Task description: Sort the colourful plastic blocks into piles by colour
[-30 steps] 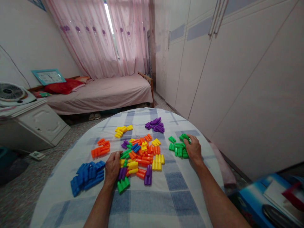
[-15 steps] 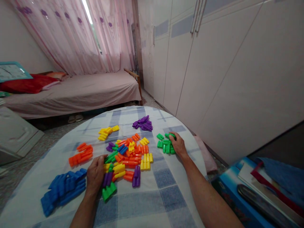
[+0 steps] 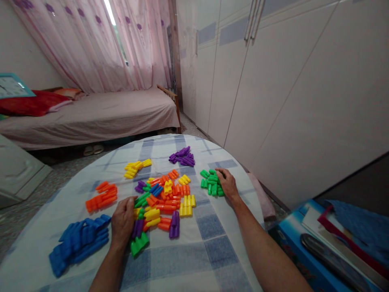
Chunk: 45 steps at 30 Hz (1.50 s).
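My right hand (image 3: 227, 184) is at the right edge of a small heap of green plastic building pieces (image 3: 212, 184). Its fingers are curved and apart, and the fingertips touch or nearly touch the heap. My left hand (image 3: 123, 219) rests palm down at the left side of a mixed pile of orange pieces (image 3: 166, 207), yellow pieces (image 3: 187, 206), purple pieces (image 3: 174, 225) and others. Its fingertips reach a green piece (image 3: 142, 199) and are partly hidden. A green piece (image 3: 139, 244) lies near that wrist.
Sorted by colour, blue pieces (image 3: 80, 243), orange pieces (image 3: 102, 196), yellow pieces (image 3: 137, 168) and purple pieces (image 3: 182, 157) lie around the pile on a checked tablecloth (image 3: 212, 235). A bed (image 3: 121, 113), a wardrobe (image 3: 273, 93) and a blue box (image 3: 291, 227) surround the table.
A green piece under my right fingers has come to lie on the green heap, slightly left, and the fingers have come off it. My left hand stays put. The view has shifted slightly.
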### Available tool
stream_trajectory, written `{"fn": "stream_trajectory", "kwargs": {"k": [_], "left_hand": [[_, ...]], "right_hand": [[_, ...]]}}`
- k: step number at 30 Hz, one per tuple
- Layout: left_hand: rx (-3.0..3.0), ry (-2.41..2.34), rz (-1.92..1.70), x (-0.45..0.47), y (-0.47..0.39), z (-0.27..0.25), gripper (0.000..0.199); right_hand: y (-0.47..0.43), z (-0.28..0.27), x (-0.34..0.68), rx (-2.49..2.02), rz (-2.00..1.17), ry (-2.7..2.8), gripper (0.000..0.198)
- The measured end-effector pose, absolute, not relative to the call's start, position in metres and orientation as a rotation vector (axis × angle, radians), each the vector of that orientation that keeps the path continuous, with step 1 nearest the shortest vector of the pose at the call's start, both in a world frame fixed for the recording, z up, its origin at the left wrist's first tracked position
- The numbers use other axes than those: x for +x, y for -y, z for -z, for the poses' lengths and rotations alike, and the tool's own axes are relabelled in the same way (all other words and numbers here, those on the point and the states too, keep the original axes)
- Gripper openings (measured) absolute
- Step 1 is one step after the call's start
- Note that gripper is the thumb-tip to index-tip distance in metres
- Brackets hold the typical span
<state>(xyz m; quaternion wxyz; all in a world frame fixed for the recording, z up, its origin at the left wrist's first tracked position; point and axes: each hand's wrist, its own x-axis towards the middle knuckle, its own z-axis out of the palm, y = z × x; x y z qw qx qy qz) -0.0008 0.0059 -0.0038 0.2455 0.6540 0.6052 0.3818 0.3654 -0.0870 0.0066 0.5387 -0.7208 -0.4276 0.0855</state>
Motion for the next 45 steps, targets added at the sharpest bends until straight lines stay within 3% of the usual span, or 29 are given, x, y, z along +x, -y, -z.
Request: {"fn": "stream_trajectory", "kwargs": {"k": [16,28,37,45], "left_hand": [[2.052,-1.498,-0.985,0.016,-0.057,0.005,0.046],[1.910,-1.367,-1.016,0.022,-0.049,-0.003,0.051],[1.760,-1.293,-1.036,0.023,-0.051,0.002,0.034],[1.589,-1.223,-1.016,0.027,-0.042,-0.011,0.040]], "right_hand": [[0.087,-0.004,0.367,-1.758,-0.187,1.028,0.038],[0.086,-0.005,0.369,-1.825,-0.188,1.042,0.037],[0.086,-0.005,0.370,-1.850,-0.189,1.055,0.038],[0.086,-0.006,0.370,-1.836,-0.175,1.096,0.038]]}}
